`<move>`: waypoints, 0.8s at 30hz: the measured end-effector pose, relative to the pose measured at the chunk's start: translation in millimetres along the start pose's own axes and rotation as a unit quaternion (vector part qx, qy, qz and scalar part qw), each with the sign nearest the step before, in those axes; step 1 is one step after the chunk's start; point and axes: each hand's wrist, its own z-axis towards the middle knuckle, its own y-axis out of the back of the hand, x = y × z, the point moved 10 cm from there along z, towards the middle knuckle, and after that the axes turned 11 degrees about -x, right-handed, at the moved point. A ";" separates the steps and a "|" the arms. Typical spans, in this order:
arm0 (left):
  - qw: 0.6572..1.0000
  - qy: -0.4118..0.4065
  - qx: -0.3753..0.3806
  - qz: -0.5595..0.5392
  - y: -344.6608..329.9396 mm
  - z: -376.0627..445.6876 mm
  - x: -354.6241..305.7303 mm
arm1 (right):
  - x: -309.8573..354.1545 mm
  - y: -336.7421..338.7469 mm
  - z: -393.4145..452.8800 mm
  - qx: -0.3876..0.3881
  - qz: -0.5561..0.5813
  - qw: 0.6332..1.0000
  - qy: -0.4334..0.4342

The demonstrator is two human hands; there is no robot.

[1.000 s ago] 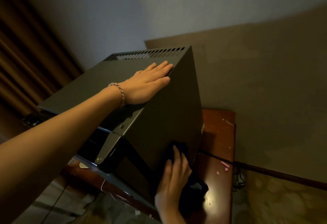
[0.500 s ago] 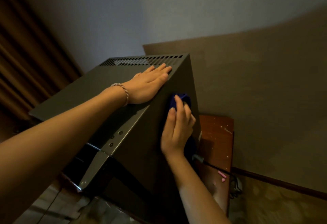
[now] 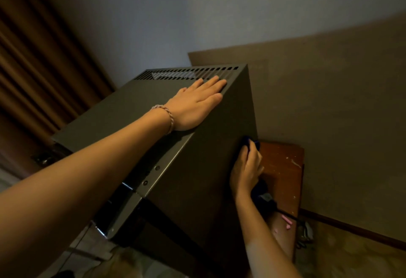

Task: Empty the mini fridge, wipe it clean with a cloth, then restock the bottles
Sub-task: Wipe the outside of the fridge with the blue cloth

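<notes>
A dark grey mini fridge (image 3: 197, 179) stands on a reddish wooden table, seen from above its top corner. My left hand (image 3: 195, 104) lies flat with straight fingers on the fridge's top, close to the vent slots at the back. Against the fridge's right side wall, near its rear edge, my right hand (image 3: 247, 168) presses a dark blue cloth (image 3: 249, 141). The cloth shows above my fingertips and hangs below my wrist. No bottles are in view. The fridge's inside is hidden.
The wooden table (image 3: 283, 168) juts out to the right of the fridge, with pink scraps (image 3: 287, 219) and a black cable (image 3: 290, 216) on it. A tan wall panel stands behind. Brown curtains (image 3: 33, 69) hang at the left. Floor shows below.
My right hand with the cloth went up the fridge's side wall, then came back down toward its rear edge. My left hand stayed flat on the top.
</notes>
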 end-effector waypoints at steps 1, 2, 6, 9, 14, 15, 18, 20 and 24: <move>1.000 0.002 -0.001 0.000 0.2 0.1 -0.8 | -4.8 1.7 -12.3 0.004 -0.002 1.000 -0.012; 1.000 0.006 -0.001 0.000 0.6 -0.2 -1.1 | -5.8 5.6 -27.0 0.000 -0.006 1.000 -0.008; 1.000 0.005 -0.004 0.003 0.5 -1.8 -1.5 | 27.9 25.6 -85.7 -0.033 0.002 0.993 0.110; 1.000 0.001 -0.001 -0.002 -0.9 -0.1 1.2 | 75.2 34.4 -108.6 -0.028 0.051 0.980 0.189; 1.000 -0.002 0.013 -0.014 -3.5 3.5 5.0 | 136.3 35.0 -75.0 -0.044 0.100 0.954 0.280; 1.000 -0.001 0.011 -0.015 -3.4 3.6 4.7 | 141.4 31.2 -59.9 -0.045 0.101 0.953 0.283; 1.000 -0.001 0.003 -0.013 -3.0 4.2 3.3 | 152.7 18.7 -18.0 -0.052 0.093 0.950 0.292; 1.000 0.000 0.002 -0.005 -3.2 4.0 2.8 | 156.1 8.5 9.0 -0.053 0.092 0.951 0.289; 1.000 0.010 0.002 0.000 -3.7 4.0 3.7 | 147.0 -8.7 57.1 -0.044 0.103 0.965 0.238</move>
